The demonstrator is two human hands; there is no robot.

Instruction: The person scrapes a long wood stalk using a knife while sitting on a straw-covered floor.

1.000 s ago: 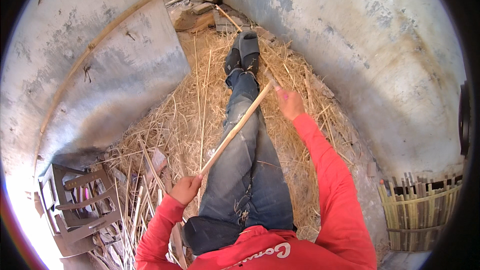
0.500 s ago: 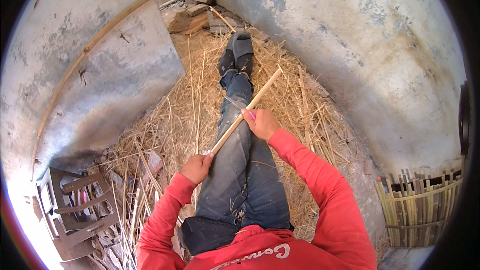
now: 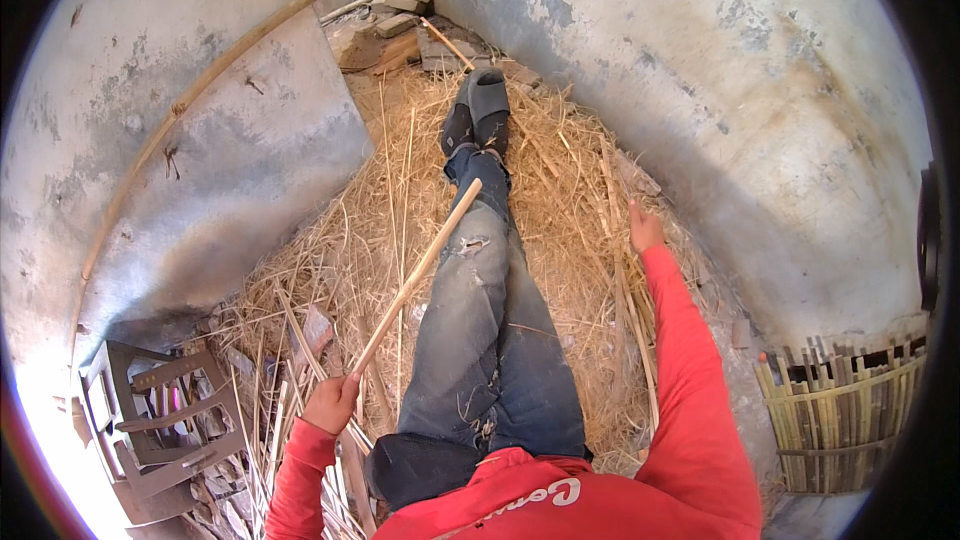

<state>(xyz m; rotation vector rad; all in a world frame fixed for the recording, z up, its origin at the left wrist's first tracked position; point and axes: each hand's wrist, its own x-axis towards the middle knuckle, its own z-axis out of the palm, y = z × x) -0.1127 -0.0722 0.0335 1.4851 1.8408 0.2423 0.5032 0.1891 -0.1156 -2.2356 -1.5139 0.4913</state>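
Observation:
My left hand is closed round the lower end of a pale bamboo stick. The stick slants up and away over my outstretched legs, its far end above the shins. Out to the right, beyond the knees, my right hand is raised over the straw with its fingers drawn together. What it grips is hidden; the thin blade and pink handle seen in it earlier do not show.
Straw and shavings cover the floor around my legs. A dark wooden chair frame lies at the left, a slatted bamboo basket stands at the right. A long bent pole leans along the left wall; bricks are piled in the far corner.
My right hand has left the stick and swung out to the right. My left hand has drawn back toward me and down-left, bringing the bamboo stick along.

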